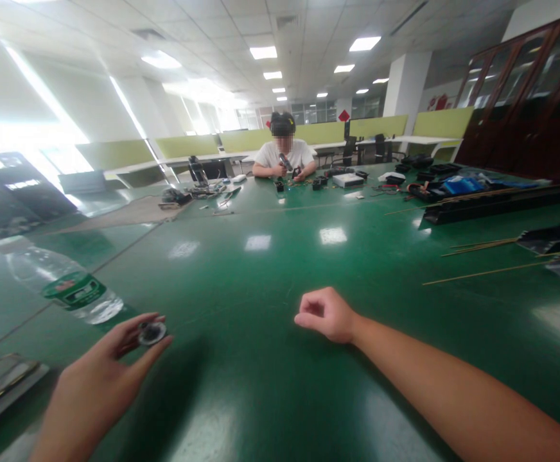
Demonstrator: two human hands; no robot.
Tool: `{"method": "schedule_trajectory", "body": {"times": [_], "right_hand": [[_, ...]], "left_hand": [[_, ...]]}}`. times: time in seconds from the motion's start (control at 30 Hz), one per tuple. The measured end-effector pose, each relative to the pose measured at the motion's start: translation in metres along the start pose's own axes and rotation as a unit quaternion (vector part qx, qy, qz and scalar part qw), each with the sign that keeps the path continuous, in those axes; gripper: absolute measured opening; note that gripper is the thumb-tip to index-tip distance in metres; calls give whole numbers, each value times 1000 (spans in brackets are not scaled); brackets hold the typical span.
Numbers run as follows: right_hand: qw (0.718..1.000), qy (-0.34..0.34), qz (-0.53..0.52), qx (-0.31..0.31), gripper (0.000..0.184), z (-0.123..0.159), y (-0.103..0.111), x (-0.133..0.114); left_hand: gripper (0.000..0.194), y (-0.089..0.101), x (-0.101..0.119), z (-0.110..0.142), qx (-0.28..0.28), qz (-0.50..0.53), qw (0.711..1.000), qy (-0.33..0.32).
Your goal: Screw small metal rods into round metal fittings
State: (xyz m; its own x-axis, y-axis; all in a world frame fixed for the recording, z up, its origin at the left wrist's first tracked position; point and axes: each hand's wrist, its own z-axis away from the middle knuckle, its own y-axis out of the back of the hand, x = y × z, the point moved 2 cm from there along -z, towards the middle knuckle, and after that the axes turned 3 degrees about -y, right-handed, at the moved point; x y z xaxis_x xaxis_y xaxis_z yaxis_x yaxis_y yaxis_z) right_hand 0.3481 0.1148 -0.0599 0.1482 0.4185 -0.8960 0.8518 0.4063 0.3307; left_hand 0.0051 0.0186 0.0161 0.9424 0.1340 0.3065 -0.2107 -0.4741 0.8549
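My left hand (104, 366) is at the lower left, with a small round part (153, 333) pinched between thumb and fingers. The part has a pale, shiny rim and a dark middle; its exact kind cannot be made out. Just beyond that hand a clear plastic water bottle (63, 282) with a green label leans across the view. My right hand (325, 314) is curled into a loose fist over the green tabletop (261, 372), right of centre. Nothing shows in the hollow of its fingers. The two hands are well apart.
Across the table sits a person (284, 154) with a dark tool in one hand, among scattered small parts. Trays and a blue bundle (463, 185) lie at the far right, near dark channels and thin rods (482, 276). A flat grey object (5, 391) is at lower left.
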Motion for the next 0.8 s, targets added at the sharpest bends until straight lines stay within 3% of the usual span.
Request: {"method": "schedule_trajectory", "body": {"times": [0.1,0.2,0.3,0.37,0.43,0.53,0.7,0.8], "right_hand": [[1000,1,1,-2,28,0,0,-1],[1000,2,17,11,23,0,1,-1],[994,-16,48,97,12,-2,5,5],[985,-35,64,159,28,-5,7,13],[980,-52,65,184,41,-7,8,21],[983,-56,74,158,49,-9,7,27],[990,-37,99,90,45,-4,3,23],[990,-40,113,70,41,-3,2,22]], "left_hand": [[36,-20,57,-14,-19,48,994,-96],[29,-51,113,-18,-63,139,967,-205],[25,-86,142,-14,-109,188,945,-246],[25,-103,145,-9,-131,212,935,-252],[26,-113,141,-3,-155,232,925,-258],[26,-116,134,6,-185,253,912,-265],[45,-108,135,13,-172,281,911,-250],[34,-102,140,16,-156,291,906,-266]]}}
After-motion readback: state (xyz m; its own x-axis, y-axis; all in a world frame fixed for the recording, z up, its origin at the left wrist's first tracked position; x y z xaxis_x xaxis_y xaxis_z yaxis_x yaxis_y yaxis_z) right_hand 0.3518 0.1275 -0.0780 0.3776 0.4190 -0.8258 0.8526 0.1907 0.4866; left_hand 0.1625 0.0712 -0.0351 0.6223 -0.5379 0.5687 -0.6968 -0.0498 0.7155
